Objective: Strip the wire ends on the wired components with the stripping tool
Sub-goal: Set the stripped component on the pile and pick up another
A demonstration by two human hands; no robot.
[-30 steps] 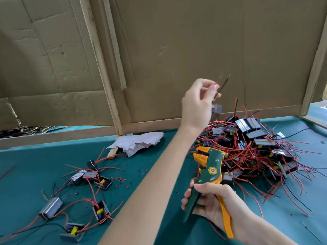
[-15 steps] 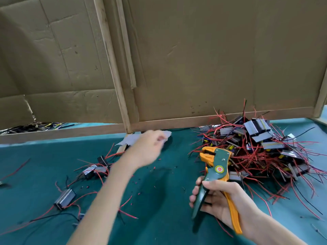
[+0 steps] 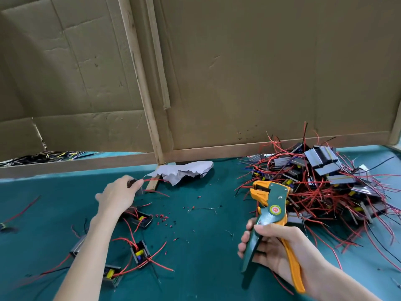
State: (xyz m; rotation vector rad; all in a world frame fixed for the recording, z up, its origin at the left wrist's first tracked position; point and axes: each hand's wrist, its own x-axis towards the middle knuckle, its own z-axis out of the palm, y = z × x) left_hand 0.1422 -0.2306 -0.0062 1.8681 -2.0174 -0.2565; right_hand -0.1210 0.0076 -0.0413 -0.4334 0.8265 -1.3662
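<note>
We see the right grip (image 3: 275, 250) at five o'clock in the view, clenched round the handles of the stripping tool (image 3: 270, 210). Its fingers wrap the green handle, and the orange handle runs back under the palm toward the wrist. The tool is held above the desk (image 3: 206, 257), with its orange-and-green head pointing up toward eleven o'clock.

The left grip (image 3: 118, 196) is out at nine o'clock from the tool's head, low over the teal cloth. Its fingers are curled round a small dark wired component (image 3: 132, 182). A red wire (image 3: 155, 180) runs from that piece toward three o'clock and ends by the crumpled paper (image 3: 184, 170). We cannot tell whether the component touches the desk.

The pile of wired components (image 3: 321, 170) sits at two o'clock on the desk, close against the cardboard wall (image 3: 260, 72), with red and black leads splaying out on every side. The tool's head is just in front of the pile's near-left edge.

Several loose components (image 3: 141, 253) lie at seven to eight o'clock, beside and partly under the left forearm, their red leads crossing. Red insulation scraps (image 3: 162, 217) are scattered on the cloth between the two grips. At twelve o'clock a wooden batten (image 3: 141, 83) rises between the cardboard panels.
</note>
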